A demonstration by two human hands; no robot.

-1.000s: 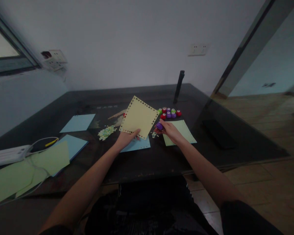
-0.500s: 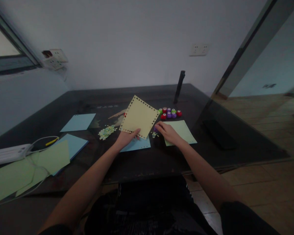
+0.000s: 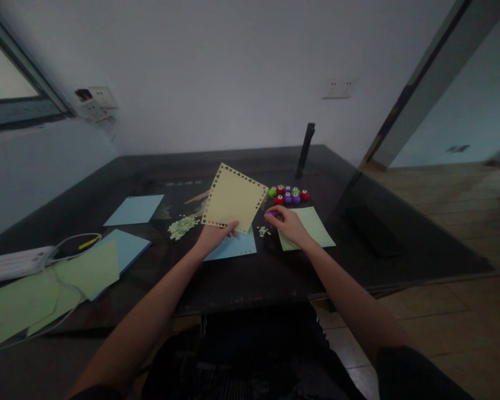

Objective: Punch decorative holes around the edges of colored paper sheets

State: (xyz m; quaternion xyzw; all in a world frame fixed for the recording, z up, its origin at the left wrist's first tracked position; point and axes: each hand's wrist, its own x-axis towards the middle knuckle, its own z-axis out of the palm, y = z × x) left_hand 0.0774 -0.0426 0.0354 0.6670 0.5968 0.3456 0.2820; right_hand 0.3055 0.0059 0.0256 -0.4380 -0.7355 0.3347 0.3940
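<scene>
My left hand [image 3: 217,235] is closed on the lower edge of a pale yellow sheet of paper [image 3: 235,197], tilted up above the table, with small shapes punched along its borders. My right hand [image 3: 289,225], just right of the sheet and apart from it, has its fingers closed round a small purple paper punch [image 3: 270,213], mostly hidden. A light blue sheet [image 3: 233,247] lies partly under my left hand. Below my right hand is a pale green sheet [image 3: 314,225]. Tiny paper cut-outs [image 3: 264,231] lie between the hands.
Several red, green and purple punches [image 3: 288,195] stand behind my right hand. A larger heap of cut-outs [image 3: 182,226] lies left. Blue paper [image 3: 135,210], green sheets [image 3: 79,272] and a white power strip [image 3: 16,264] are farther left. A black upright object [image 3: 305,150] stands at the back.
The yellow sheet has shifted slightly left. My right hand has drawn a little to the right, away from the sheet, with the purple punch still in its fingers.
</scene>
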